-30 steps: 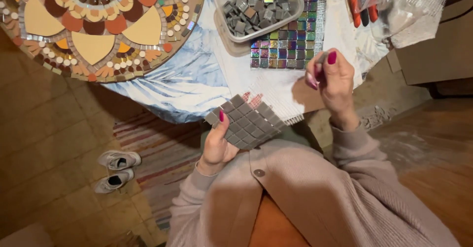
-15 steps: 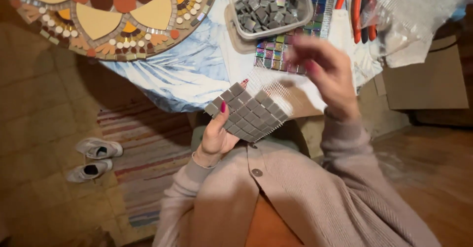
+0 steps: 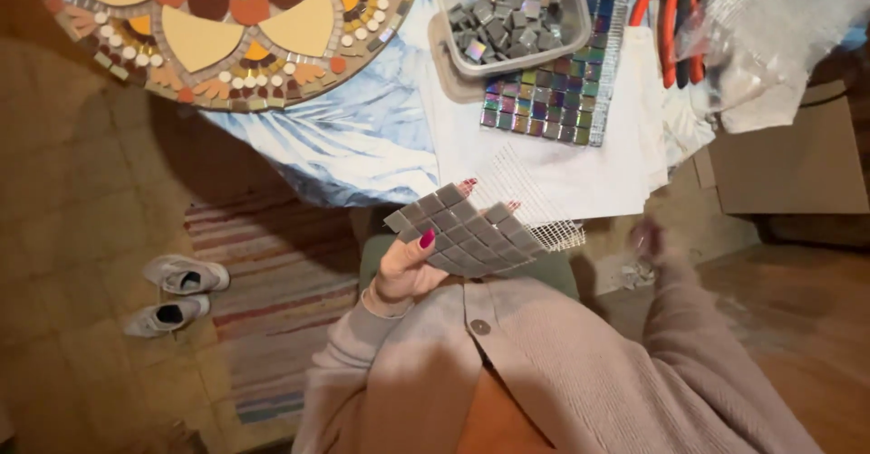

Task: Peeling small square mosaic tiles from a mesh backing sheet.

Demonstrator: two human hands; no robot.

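My left hand (image 3: 410, 271) grips a sheet of small grey square mosaic tiles on white mesh backing (image 3: 464, 232), thumb on top and fingertips showing past its far edge. I hold the sheet in front of my chest, just below the near edge of the table covered in blue-and-white cloth (image 3: 344, 137), with bare mesh trailing off its right side. My right hand (image 3: 649, 239) is off to the right, near the table edge; it is blurred, so I cannot tell whether it is open or closed. On the table: a clear plastic tub of loose grey tiles (image 3: 512, 14), an iridescent multicoloured tile sheet (image 3: 553, 101) beneath it, and a round orange-and-cream mosaic panel (image 3: 227, 28). A pair of white sneakers (image 3: 177, 293) lies on the floor.
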